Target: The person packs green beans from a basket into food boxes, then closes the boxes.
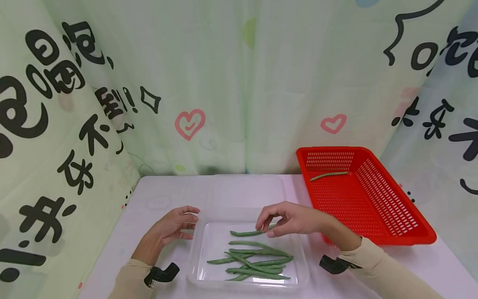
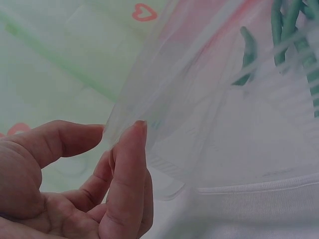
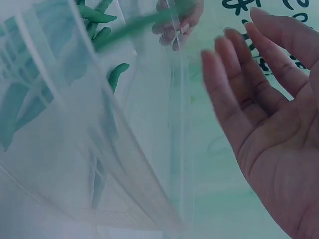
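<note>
A clear plastic tray (image 1: 216, 238) holds several green beans (image 1: 257, 272) lying in a loose pile. Farther back, a single bean (image 1: 242, 234) is partly covered by my right hand (image 1: 291, 218), which hovers over the tray with bent fingers. In the right wrist view those fingers (image 3: 229, 94) are apart from the thumb, with no bean between them, and a blurred bean (image 3: 134, 31) shows over the tray. My left hand (image 1: 175, 224) is at the tray's left side, fingers loosely extended. Its fingertips (image 2: 137, 132) are close to the tray's rim; contact is hard to tell.
To the right stands a red perforated plastic basket (image 1: 343, 207) with one green bean (image 1: 328, 175) near its far side. Both stand on a pale table (image 1: 168, 189). A printed curtain (image 1: 246, 83) hangs behind and along both sides.
</note>
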{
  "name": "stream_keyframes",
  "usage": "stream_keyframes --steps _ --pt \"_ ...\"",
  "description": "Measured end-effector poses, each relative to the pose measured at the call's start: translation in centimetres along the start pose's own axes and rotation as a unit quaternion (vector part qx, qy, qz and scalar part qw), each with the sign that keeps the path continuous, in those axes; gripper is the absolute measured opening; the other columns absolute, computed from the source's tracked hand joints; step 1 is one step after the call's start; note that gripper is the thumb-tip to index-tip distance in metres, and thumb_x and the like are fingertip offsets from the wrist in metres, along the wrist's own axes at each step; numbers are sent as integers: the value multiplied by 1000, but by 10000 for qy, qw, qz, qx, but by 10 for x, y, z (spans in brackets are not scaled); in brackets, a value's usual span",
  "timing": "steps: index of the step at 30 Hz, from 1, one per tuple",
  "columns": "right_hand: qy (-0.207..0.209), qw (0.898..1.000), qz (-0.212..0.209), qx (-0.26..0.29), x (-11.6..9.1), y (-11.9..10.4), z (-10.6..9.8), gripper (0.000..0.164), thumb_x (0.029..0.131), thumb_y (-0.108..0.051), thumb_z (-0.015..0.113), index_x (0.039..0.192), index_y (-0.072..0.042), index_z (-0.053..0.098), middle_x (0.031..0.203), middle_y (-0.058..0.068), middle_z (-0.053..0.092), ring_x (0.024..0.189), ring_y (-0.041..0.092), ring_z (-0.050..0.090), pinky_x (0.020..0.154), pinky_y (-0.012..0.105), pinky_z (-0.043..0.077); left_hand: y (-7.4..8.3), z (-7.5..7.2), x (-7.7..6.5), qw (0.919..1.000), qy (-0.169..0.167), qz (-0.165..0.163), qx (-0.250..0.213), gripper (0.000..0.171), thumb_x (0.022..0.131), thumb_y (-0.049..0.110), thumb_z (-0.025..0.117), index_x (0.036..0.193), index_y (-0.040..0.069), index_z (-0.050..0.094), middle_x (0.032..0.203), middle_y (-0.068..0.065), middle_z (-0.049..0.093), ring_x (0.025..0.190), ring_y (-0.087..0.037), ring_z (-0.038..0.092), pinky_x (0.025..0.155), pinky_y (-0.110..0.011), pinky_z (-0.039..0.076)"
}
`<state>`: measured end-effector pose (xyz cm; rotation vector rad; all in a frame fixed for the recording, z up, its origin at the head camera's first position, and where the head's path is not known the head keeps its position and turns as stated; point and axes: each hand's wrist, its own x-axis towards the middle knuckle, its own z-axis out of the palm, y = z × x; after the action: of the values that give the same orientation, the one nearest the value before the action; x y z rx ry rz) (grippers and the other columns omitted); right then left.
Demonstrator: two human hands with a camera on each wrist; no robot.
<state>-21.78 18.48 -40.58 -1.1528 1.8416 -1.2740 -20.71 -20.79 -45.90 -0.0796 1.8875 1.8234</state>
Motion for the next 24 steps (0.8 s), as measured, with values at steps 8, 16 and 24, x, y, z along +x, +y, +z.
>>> stream_keyframes --steps 8,16,24 --pt "85 9996 -103 -258 -3 -2 -8 26 99 -11 65 124 -9 65 117 6 68 106 29 66 95 39 55 0 1 0 10000 -6 -10 -26 42 99 12 61 136 -4 49 104 -6 60 93 -21 59 72 -34 58" --pt "598 9952 316 -704 -22 -4 -29 27 98 -14 67 125 -17 65 119 5 67 108 23 68 96 34 54 0 1 1 10000 3 16 22 41 100 12 60 136 -4 49 104 -6 60 93 -22 59 73 -35 58" --pt "1060 9878 696 -906 -39 -5 -51 30 96 -15 70 125 -17 66 119 5 68 107 23 68 94 31 55 0 0 1 10000 13 1 35 43 99 13 62 136 -4 49 105 -7 61 94 -22 59 73 -35 58"
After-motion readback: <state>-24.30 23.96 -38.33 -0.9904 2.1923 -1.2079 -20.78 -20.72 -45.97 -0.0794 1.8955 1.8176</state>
